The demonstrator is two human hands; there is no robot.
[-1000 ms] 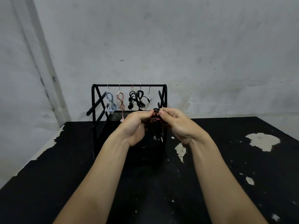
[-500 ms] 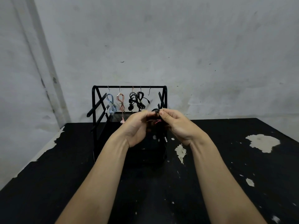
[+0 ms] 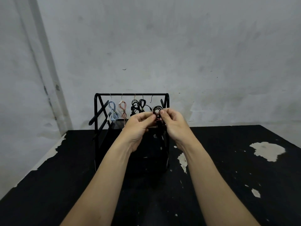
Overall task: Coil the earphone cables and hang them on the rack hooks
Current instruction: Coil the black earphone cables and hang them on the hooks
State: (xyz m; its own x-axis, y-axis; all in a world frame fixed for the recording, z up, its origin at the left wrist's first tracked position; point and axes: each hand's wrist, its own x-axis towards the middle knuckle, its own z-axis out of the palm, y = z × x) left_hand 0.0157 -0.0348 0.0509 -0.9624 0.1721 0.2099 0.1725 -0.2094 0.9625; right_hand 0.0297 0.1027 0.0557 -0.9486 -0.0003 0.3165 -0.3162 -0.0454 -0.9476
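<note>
While the left hand (image 3: 140,123) and right hand (image 3: 172,122) meet in front of the black wire rack (image 3: 132,94), both pinch a coiled black earphone cable (image 3: 157,110) between thumb and fingertips. Its loop rises above the fingers, below the rack's empty far-right hook (image 3: 151,99). Blue (image 3: 112,111), pink (image 3: 123,108) and black coils (image 3: 138,105) hang to the left.

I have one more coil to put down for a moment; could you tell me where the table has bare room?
The black table lies bare right of the right hand, around the peeled paint patch, and left of the rack toward the wall-side edge. It is crowded at the rack, where both hands, the left hand included, hold the black cable coil.
</note>
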